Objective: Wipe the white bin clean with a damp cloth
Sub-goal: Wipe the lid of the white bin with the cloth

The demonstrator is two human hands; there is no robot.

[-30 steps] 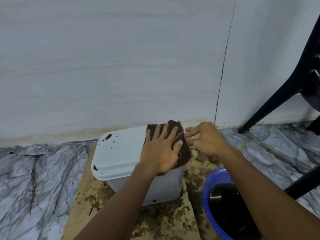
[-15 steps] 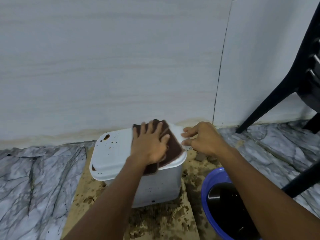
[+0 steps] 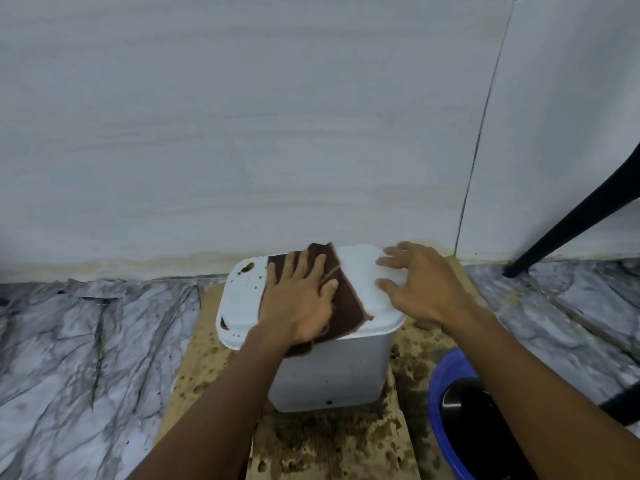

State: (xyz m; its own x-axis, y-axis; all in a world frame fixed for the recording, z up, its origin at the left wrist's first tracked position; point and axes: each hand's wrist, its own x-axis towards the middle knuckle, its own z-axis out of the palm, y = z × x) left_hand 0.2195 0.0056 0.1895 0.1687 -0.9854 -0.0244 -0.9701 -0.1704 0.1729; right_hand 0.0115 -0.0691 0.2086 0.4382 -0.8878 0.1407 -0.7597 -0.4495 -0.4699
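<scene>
Pressing cloth (image 3: 347,301) on white bin (image 3: 332,374), left hand (image 3: 300,301) flat; right hand (image 3: 419,289) splayed, touching bin.

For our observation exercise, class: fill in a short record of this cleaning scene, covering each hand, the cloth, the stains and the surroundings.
Left hand: flat on the brown cloth, pressing it onto the lid of the white bin
Right hand: fingers resting on the lid's right end, holding nothing
Cloth: spread across the lid's middle, a corner over the near edge
Stains: brown spots on the lid's left end
Surroundings: spattered cardboard under the bin; blue bucket at right
</scene>
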